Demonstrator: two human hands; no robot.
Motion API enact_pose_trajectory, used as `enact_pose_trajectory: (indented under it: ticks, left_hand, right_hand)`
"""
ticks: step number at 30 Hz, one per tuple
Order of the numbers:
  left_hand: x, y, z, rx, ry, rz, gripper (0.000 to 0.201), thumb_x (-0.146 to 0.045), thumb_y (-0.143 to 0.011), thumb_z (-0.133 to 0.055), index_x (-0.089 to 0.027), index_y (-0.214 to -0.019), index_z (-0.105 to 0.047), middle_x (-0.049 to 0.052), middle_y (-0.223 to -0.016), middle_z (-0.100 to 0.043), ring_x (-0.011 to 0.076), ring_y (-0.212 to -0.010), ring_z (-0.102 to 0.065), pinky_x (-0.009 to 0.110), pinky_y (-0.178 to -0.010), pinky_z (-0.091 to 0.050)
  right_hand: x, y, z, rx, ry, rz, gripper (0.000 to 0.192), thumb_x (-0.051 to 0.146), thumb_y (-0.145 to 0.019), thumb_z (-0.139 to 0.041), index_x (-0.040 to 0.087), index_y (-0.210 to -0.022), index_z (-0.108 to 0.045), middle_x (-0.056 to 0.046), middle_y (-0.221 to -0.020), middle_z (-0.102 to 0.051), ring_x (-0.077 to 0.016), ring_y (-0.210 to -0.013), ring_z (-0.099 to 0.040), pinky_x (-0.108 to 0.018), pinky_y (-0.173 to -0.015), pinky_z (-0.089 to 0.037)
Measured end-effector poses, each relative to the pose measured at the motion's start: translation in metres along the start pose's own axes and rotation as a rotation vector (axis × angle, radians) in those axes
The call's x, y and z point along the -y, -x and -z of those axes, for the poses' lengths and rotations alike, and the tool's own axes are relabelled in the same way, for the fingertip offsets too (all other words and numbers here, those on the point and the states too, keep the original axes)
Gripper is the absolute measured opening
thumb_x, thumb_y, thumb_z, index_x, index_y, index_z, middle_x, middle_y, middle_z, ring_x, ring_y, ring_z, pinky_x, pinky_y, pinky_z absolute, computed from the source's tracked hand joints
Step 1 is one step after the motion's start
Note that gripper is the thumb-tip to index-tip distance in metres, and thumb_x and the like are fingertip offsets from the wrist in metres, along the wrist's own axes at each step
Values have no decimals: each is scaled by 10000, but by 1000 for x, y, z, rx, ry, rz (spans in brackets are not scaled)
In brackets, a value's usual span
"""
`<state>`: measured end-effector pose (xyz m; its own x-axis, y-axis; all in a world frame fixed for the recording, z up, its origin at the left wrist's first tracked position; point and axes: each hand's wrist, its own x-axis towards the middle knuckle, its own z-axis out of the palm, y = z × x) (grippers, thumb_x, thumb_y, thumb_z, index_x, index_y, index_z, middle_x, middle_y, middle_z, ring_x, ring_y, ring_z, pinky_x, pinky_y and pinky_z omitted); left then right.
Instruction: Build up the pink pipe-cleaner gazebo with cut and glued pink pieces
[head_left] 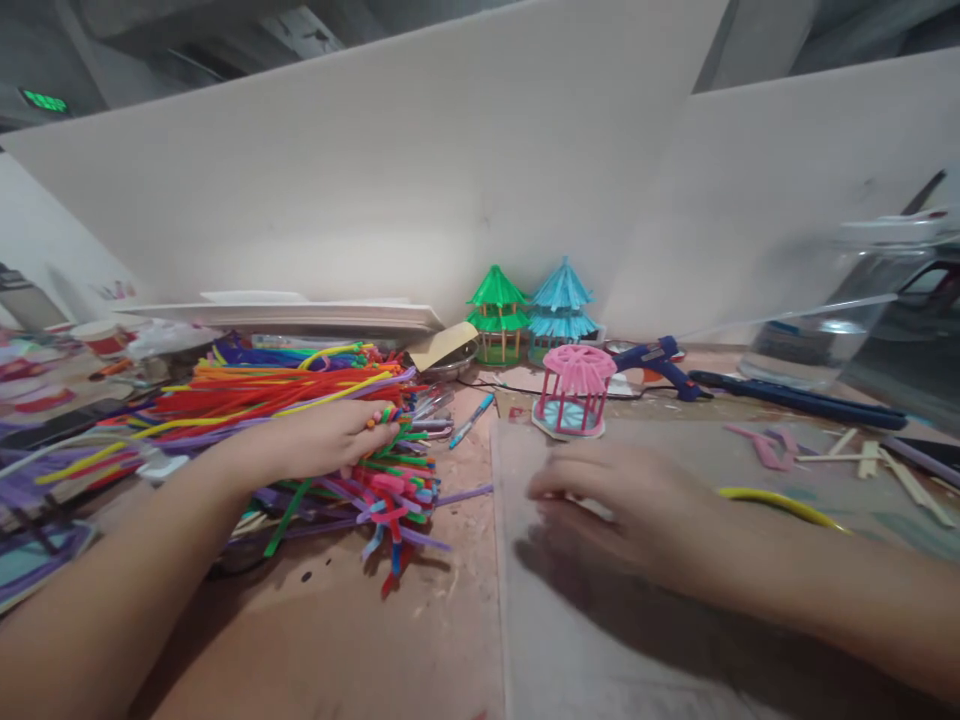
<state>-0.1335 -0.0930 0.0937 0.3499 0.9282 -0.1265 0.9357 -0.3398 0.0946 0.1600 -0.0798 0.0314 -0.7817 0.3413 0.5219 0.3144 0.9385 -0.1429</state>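
Note:
My left hand [334,437] lies over a thick pile of coloured pipe cleaners [259,395], its fingers closed around some of their ends. Red, yellow and purple stems run out to the left; green, pink and blue ends [397,490] bunch under the fingers. My right hand [622,500] hovers over a translucent mat [570,640], fingers loosely bent and apart, with nothing visible in it. Just beyond it stands a small pink pavilion [577,370] on a pale base. A yellow pipe cleaner [784,503] shows behind my right forearm.
Green [496,310] and blue [564,300] pavilions stand by the white wall. To their right are a blue glue gun [656,362], a dark long case [799,398] and a clear plastic container [817,320]. Wooden sticks [911,485] and a blue pen [472,420] lie about.

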Motion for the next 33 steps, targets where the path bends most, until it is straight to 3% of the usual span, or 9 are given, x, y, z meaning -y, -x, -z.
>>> enact_pose_trajectory:
  ticks: [6,11,15,24,29,33]
  left_hand:
    - [-2,4,1,31,37,26,335,-411,-904,-259,-201,-728,-452,7,-726,-516,167,-667,-506,266,-629,-397]
    - [2,5,-1,34,38,50,292,-407,-867,-325,-205,-720,-477,0,-693,-531,168,-636,-520,267,-591,-387]
    - [7,4,-2,55,164,76,287,-414,-862,-357,-209,-731,-508,-15,-675,-556,159,-614,-556,252,-573,-407]
    - [14,9,6,138,297,154,304,-469,-834,-422,-204,-756,-550,-15,-706,-635,166,-699,-608,239,-656,-454]
    - [14,8,6,189,348,149,292,-458,-868,-406,-200,-822,-535,-11,-737,-627,153,-705,-609,232,-673,-462]
    - [14,6,4,176,311,111,297,-440,-874,-397,-186,-880,-551,0,-759,-603,155,-714,-587,239,-679,-460]
  right_hand:
    - [9,-72,-46,146,-69,-114,92,172,-817,-602,175,-892,-656,-30,-810,-684,-153,-772,-590,-241,-638,-365]
    - [3,-85,-67,173,-141,-133,119,134,-824,-579,170,-887,-673,-33,-828,-693,-140,-738,-580,-235,-619,-348]
    - [0,-84,-69,197,-321,-241,115,126,-829,-577,168,-868,-676,-14,-784,-683,-111,-677,-567,-211,-607,-375]
    - [5,-80,-74,187,-579,-306,87,135,-797,-614,161,-872,-650,-16,-823,-686,-121,-738,-610,-224,-681,-446]
    - [6,-82,-71,174,-595,-337,121,111,-830,-547,147,-836,-662,-21,-814,-684,-114,-730,-589,-228,-686,-438]
    - [5,-90,-64,31,-552,-366,150,125,-844,-514,146,-868,-661,-16,-774,-660,-101,-679,-554,-211,-627,-407]
